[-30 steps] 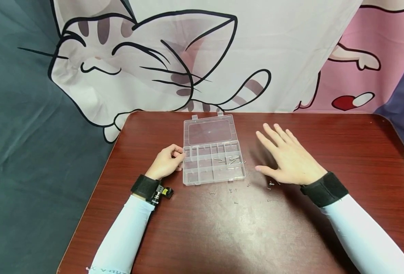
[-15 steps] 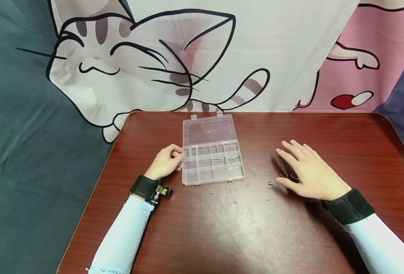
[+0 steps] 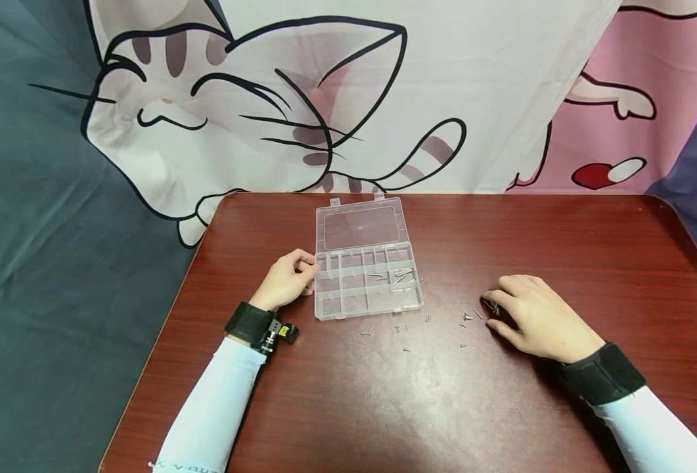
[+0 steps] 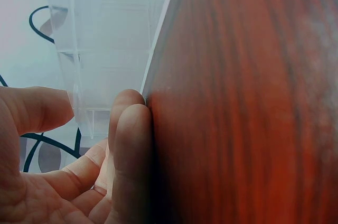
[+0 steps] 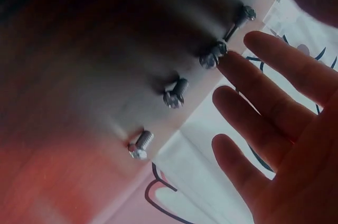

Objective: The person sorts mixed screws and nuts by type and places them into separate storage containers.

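A clear plastic compartment box (image 3: 354, 302) lies on the table with its lid (image 3: 361, 225) folded back. Several silver screws (image 3: 404, 272) are in its right-hand compartments. My left hand (image 3: 286, 279) holds the box's left edge; in the left wrist view the thumb is against the clear wall (image 4: 116, 28) and fingertips are at its lower edge. My right hand (image 3: 540, 316) is low over the table to the right, fingers slightly bent. Beside its fingertips, the right wrist view shows larger screws (image 5: 174, 95), one touched or overlapped by a fingertip. Nothing is pinched between thumb and fingers.
Small loose screws (image 3: 468, 316) are scattered on the brown table (image 3: 443, 407) between the box and my right hand. More lie along the box's front, such as a short screw (image 3: 366, 332). A cat-print cloth (image 3: 502, 79) hangs behind the table's far edge.
My right hand has moved right and toward the table, away from the box, and its spread fingers have bent down by the screws. My left hand stays at the box.
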`<state>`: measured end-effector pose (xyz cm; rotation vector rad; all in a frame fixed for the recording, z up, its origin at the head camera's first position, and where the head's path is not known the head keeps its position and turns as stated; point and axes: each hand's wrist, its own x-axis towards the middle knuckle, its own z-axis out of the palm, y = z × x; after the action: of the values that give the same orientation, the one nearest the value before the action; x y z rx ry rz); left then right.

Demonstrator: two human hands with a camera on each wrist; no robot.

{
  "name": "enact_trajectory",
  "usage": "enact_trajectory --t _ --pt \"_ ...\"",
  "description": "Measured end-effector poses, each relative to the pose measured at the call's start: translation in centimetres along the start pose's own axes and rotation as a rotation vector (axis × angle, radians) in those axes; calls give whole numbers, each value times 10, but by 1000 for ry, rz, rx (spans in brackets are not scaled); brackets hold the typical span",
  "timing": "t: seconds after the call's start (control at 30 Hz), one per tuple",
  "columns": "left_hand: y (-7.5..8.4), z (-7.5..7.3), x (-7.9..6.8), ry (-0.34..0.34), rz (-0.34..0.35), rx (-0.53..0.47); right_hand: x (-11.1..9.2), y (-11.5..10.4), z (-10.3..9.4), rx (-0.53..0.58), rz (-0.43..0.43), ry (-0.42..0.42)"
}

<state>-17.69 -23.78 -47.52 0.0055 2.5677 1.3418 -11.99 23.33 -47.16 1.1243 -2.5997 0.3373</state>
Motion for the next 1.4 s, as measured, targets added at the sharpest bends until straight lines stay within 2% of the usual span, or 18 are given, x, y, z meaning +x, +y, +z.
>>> enact_trajectory --t 0.3,1.07,1.23,1.4 --pt "1 0 -1 1 3 6 6 -3 6 -24 -42 66" --pt "1 -1 -2 1 9 8 23 -6 10 -58 4 48" --pt "1 -1 -2 -2 5 4 34 -7 6 -74 1 73" --pt "2 -1 -3 -1 6 7 54 -10 0 -70 -1 70"
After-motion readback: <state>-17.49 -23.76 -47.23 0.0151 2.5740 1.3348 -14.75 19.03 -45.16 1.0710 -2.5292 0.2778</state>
